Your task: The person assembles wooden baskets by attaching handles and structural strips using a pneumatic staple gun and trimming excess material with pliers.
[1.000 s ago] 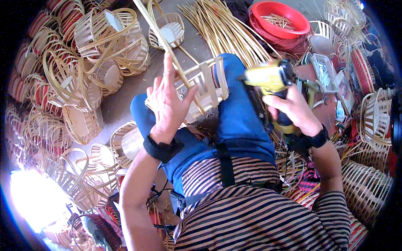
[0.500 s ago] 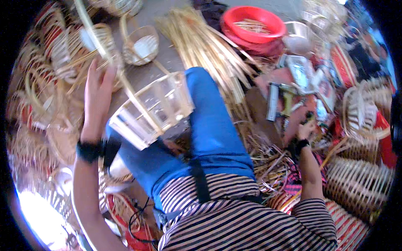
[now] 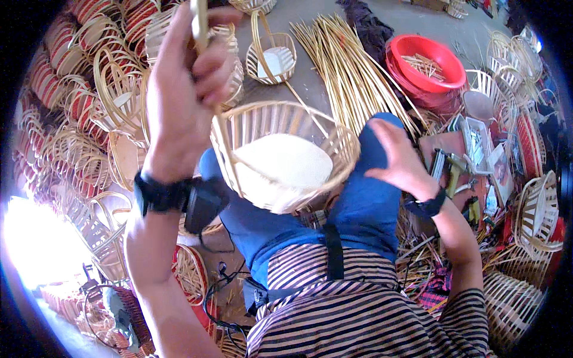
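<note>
Left hand (image 3: 188, 89) clasps a pale strip (image 3: 200, 22); right hand (image 3: 403, 160) is released, fingers spread, with a slatted basket (image 3: 286, 158) to its left.

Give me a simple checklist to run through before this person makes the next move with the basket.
1. Left hand gripping the pale strip: ok, fingers are curled around it.
2. Right hand free: ok, it is open, with nothing seen in it.
3. Right hand steadying the basket: cannot tell, it is beside the rim but contact is unclear.
4. Inside in view: ok, the pale base shows.
5. Strip joined to the basket: cannot tell, the left hand hides part of it.
6. Short sticks contained: ok, they lie in the red basin.
</note>
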